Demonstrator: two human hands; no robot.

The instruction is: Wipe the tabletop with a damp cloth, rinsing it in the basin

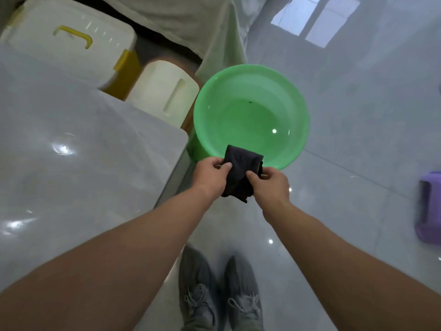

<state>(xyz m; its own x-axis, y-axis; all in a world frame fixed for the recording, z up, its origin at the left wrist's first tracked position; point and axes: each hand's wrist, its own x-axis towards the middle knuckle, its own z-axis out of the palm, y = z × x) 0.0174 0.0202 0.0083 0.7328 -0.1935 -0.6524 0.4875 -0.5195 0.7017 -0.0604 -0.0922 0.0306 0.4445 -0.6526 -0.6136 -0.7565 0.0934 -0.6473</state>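
Note:
A dark, bunched cloth (pixel 241 168) hangs between both my hands, just above the near rim of a green basin (pixel 214 96). My left hand (pixel 210 174) pinches its left side and my right hand (pixel 269 185) grips its right side. The basin stands on the floor and holds clear water. The glossy grey tabletop (pixel 83 163) fills the left of the view, its rounded corner close to the basin.
White storage boxes with yellow handle and clasp (pixel 71 39) and a cream container (pixel 164 91) stand behind the table. A pale cloth drape (pixel 214 32) hangs beyond the basin. A purple object (pixel 429 206) lies at right. My grey shoes (pixel 219 297) stand on shiny tiles.

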